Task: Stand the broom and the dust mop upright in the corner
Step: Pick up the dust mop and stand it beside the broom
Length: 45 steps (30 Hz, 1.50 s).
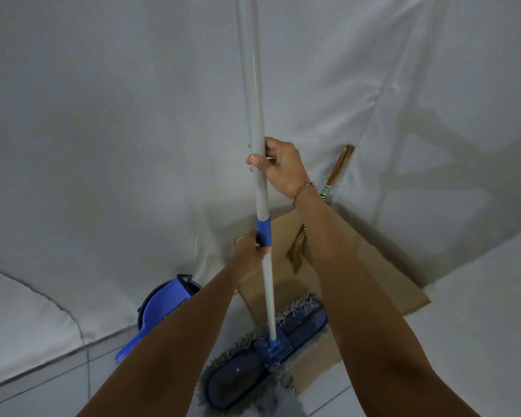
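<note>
The dust mop (265,350) stands nearly upright in front of the person, its grey pole rising out of the top of the view and its blue, fringed head resting flat on the floor. The head lies partly on a sheet of cardboard (382,275) and partly on the pale floor tiles (57,389).

Both hands grip the pole. The right hand (278,167) is wrapped closed around the grey pole above the blue collar, with a chain bracelet (303,191) at the wrist. The left hand (251,251) is closed around the pole at the blue collar, just below the right hand.

Behind the mop pole and to its right, the broom (339,170) leans against the white cloth backdrop (118,130). Its golden-brown handle, with a striped band, shows above the right forearm, and a tuft of its straw shows below, over the cardboard. The right arm hides the stretch between.

To the left of the mop head, a blue dustpan (166,308) sits on the floor at the foot of the cloth, partly covered by the left forearm. The cardboard reaches back from the mop head to the fold where the 2 cloth-covered walls meet.
</note>
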Tool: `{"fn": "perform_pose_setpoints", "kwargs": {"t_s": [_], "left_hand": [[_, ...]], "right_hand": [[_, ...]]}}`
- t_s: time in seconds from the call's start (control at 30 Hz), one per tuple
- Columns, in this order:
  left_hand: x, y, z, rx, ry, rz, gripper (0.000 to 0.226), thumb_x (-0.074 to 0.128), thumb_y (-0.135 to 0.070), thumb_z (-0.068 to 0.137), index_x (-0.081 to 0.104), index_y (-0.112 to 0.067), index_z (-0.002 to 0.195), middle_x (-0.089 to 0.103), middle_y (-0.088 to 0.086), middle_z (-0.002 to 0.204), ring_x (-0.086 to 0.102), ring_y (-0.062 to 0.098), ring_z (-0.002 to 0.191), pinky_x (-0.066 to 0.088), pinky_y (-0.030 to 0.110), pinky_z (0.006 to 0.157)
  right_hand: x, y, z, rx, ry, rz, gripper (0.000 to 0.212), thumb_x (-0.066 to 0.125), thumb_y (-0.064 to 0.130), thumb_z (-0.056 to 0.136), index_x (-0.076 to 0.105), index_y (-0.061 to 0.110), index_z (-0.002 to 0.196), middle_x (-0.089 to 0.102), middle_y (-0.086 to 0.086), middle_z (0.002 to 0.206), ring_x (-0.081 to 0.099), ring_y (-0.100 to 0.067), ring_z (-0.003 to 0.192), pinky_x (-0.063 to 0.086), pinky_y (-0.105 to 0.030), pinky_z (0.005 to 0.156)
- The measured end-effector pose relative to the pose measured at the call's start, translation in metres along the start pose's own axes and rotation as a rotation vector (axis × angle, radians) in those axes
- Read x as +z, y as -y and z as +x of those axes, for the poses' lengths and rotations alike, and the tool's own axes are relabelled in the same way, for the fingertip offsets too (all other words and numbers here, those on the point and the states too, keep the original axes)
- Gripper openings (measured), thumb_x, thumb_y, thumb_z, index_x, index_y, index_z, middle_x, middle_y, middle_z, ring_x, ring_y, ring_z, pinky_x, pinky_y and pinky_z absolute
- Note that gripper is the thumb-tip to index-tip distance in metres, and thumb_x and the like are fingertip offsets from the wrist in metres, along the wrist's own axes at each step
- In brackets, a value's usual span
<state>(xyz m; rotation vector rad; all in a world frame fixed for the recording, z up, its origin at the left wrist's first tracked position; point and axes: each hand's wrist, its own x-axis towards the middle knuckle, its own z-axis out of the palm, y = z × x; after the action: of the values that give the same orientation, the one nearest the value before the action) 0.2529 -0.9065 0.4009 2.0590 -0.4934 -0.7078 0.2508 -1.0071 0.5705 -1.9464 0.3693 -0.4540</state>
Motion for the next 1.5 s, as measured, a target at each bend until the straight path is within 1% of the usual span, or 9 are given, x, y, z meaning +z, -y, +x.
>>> {"fn": "perform_pose_setpoints", "kwargs": {"t_s": [0.37,0.5,0.67,0.73,0.8,1.03,1.13,1.3,1.5], "left_hand": [[0.041,-0.025,0.115,-0.173,-0.035,-0.014,0.037,0.052,-0.005,0.088,0.046,-0.003,0.125,0.059,0.018,0.12,0.056,0.032,0.111,0.042,0.032,0.086],[0.052,-0.016,0.149,-0.238,-0.036,-0.004,0.033,0.049,0.0,0.088,0.046,0.001,0.121,0.06,0.01,0.098,0.058,0.023,0.089,0.042,0.014,0.072],[0.068,0.009,0.174,-0.286,-0.047,0.087,0.006,0.046,0.004,0.088,0.047,0.0,0.092,0.034,-0.002,0.063,0.04,0.024,0.067,0.045,0.049,0.076],[0.073,0.014,0.183,-0.288,-0.041,0.049,0.003,0.046,0.004,0.088,0.044,0.003,0.086,0.033,-0.001,0.063,0.039,0.037,0.074,0.046,0.047,0.071],[0.079,0.013,0.196,-0.285,-0.03,0.011,0.013,0.048,0.004,0.088,0.043,-0.007,0.093,0.038,-0.004,0.067,0.042,0.028,0.079,0.041,0.027,0.062],[0.096,0.009,0.242,-0.268,0.01,-0.043,0.027,0.048,0.007,0.087,0.051,0.0,0.112,0.05,0.01,0.094,0.048,0.027,0.087,0.038,0.031,0.077],[0.101,0.01,0.25,-0.264,0.012,-0.021,0.018,0.049,0.005,0.087,0.048,-0.007,0.101,0.053,0.015,0.095,0.048,0.023,0.088,0.04,0.03,0.079],[0.112,0.021,0.264,-0.299,-0.05,0.038,0.033,0.046,0.002,0.088,0.049,-0.002,0.121,0.058,0.018,0.104,0.054,0.026,0.092,0.044,0.035,0.08],[0.106,0.004,0.282,-0.33,-0.023,0.075,0.033,0.043,-0.003,0.091,0.044,-0.002,0.125,0.054,0.014,0.1,0.048,0.023,0.085,0.037,0.032,0.073]], "right_hand": [[-0.033,-0.068,0.089,0.001,0.089,-0.035,0.031,0.065,0.013,0.083,0.059,0.006,0.112,0.07,-0.014,0.106,0.068,-0.027,0.092,0.055,-0.043,0.089],[-0.03,-0.103,0.111,0.011,0.163,-0.024,0.032,0.066,0.013,0.082,0.059,0.008,0.113,0.07,-0.012,0.107,0.067,-0.023,0.094,0.056,-0.038,0.089],[-0.019,-0.141,0.114,0.006,0.27,-0.023,0.03,0.066,0.013,0.082,0.059,0.007,0.111,0.071,-0.014,0.103,0.069,-0.024,0.09,0.057,-0.039,0.086],[-0.019,-0.152,0.116,0.001,0.272,-0.03,0.03,0.066,0.012,0.082,0.058,0.005,0.111,0.071,-0.015,0.101,0.069,-0.025,0.089,0.058,-0.039,0.085],[-0.025,-0.162,0.125,0.002,0.248,-0.034,0.03,0.066,0.011,0.082,0.058,0.004,0.11,0.071,-0.016,0.1,0.069,-0.027,0.089,0.058,-0.04,0.084],[-0.046,-0.191,0.163,0.026,0.145,-0.077,0.028,0.064,0.015,0.084,0.056,0.005,0.109,0.071,-0.015,0.099,0.068,-0.028,0.088,0.059,-0.043,0.081],[-0.048,-0.201,0.17,0.03,0.088,-0.082,0.029,0.064,0.016,0.085,0.056,0.005,0.111,0.071,-0.015,0.097,0.069,-0.027,0.085,0.059,-0.038,0.078],[-0.037,-0.218,0.18,0.054,0.072,-0.037,0.031,0.064,0.016,0.084,0.058,0.004,0.113,0.071,-0.015,0.098,0.069,-0.026,0.087,0.058,-0.031,0.077],[-0.041,-0.231,0.214,0.065,0.03,0.005,0.031,0.063,0.015,0.085,0.059,0.006,0.114,0.07,-0.011,0.101,0.062,-0.012,0.086,0.043,0.006,0.063]]}}
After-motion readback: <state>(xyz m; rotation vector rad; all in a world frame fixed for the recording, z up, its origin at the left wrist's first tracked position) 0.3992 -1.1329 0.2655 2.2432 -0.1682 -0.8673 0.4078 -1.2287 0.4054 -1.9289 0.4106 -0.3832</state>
